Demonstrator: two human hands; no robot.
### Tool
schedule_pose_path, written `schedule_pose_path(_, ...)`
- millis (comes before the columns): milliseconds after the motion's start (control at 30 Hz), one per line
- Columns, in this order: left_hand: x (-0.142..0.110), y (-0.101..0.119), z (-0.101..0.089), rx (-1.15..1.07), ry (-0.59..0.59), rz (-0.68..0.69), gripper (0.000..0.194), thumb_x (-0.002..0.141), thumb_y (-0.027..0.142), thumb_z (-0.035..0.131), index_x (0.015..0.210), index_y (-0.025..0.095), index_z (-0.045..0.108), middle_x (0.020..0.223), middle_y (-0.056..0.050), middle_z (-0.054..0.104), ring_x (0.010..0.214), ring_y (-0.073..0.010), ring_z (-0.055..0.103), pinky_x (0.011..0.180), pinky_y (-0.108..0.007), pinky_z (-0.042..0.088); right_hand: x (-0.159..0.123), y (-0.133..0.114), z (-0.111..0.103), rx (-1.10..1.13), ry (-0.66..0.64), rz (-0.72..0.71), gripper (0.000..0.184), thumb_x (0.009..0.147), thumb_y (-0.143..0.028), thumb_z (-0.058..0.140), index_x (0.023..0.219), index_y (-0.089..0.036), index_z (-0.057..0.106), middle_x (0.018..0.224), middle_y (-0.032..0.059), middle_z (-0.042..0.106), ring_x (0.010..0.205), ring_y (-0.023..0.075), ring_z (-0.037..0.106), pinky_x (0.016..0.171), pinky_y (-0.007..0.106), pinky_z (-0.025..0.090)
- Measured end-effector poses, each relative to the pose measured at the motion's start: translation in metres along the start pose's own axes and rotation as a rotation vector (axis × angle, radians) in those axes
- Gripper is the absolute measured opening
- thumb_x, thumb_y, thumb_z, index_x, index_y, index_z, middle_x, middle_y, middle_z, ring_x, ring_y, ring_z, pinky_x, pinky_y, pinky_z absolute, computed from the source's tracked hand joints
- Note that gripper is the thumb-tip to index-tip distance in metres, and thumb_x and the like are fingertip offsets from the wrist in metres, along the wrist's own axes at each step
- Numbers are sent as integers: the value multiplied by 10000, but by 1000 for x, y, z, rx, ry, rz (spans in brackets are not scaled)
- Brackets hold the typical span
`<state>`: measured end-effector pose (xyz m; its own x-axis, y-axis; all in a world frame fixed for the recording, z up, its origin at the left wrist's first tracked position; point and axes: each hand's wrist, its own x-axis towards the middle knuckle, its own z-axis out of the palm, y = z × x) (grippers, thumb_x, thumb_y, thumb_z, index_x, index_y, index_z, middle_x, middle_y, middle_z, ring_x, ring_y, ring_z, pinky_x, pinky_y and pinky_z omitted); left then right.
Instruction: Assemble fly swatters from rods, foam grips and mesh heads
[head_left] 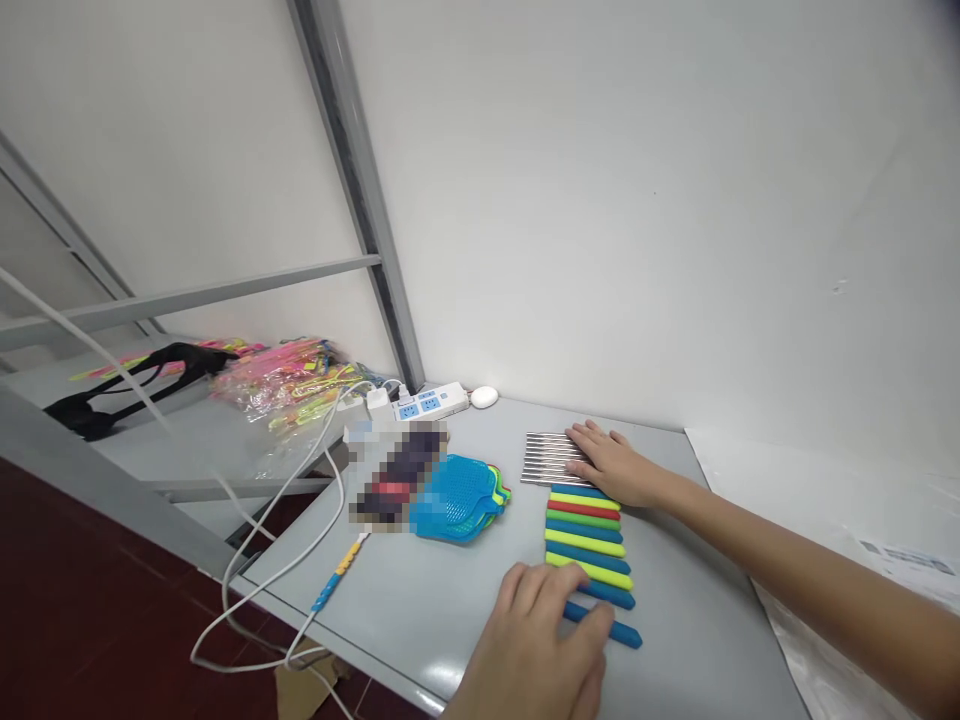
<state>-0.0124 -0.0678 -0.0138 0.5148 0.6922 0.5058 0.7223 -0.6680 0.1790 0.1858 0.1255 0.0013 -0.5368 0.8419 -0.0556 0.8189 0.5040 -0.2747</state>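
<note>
A row of fly-swatter handles [587, 545] with blue, yellow, green and red grips lies on the grey table [420, 600]; their thin metal rods [544, 458] point toward the wall. My right hand [611, 463] lies flat, fingers spread, on the rods and the far grips. My left hand [536, 635] rests at the near end of the row, fingertips touching the nearest blue grip [622, 630]. A stack of swatter heads [457, 497], blue on top, lies to the left of the row.
A white power strip [420, 404] and a small white oval device [484, 396] sit by the wall. White cables [300, 500] hang over the table's left edge. A bag of pink and yellow items [289, 378] lies on the lower shelf. Clear plastic [832, 560] covers the right side.
</note>
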Motion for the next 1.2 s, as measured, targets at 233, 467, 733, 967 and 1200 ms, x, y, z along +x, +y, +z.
schedule_pose_path(233,33,12,1,32,-301,-206,780,893,668,441,1530,250,272,1624,-145,151,1479,-383,139,1141,-631,205,7,-12,2,-6,50,57,620,976,-568,213,1437,-195,394,1553,139,354,1465,352,196,1123,611,184)
schedule_pose_path(467,65,21,6,-17,-412,-325,811,899,690,336,1553,224,228,1633,-108,113,1502,-343,-4,1186,-595,73,27,-33,10,-16,135,91,631,982,-580,191,1406,-163,401,1479,180,431,1447,340,227,1102,578,216)
schedule_pose_path(733,68,16,14,-92,-434,-379,899,864,764,265,1561,202,187,1637,-112,63,1499,-346,-32,1186,-581,26,32,-19,18,-44,87,40,628,985,-570,184,1464,-205,364,1597,130,263,1490,330,99,1110,611,189)
schedule_pose_path(967,100,4,31,-69,-486,-410,923,866,766,191,1569,171,120,1637,-118,9,1495,-332,-91,1177,-589,-3,48,7,5,-16,47,-30,652,972,-590,213,1494,-224,351,1605,103,256,1490,321,122,1120,597,212)
schedule_pose_path(1200,122,-1,39,-85,-515,-416,955,851,783,188,1566,152,129,1634,-125,10,1490,-345,-109,1166,-604,-40,54,20,-4,91,109,-139,540,984,-464,307,1423,-198,473,1541,120,390,1465,278,245,1142,511,244)
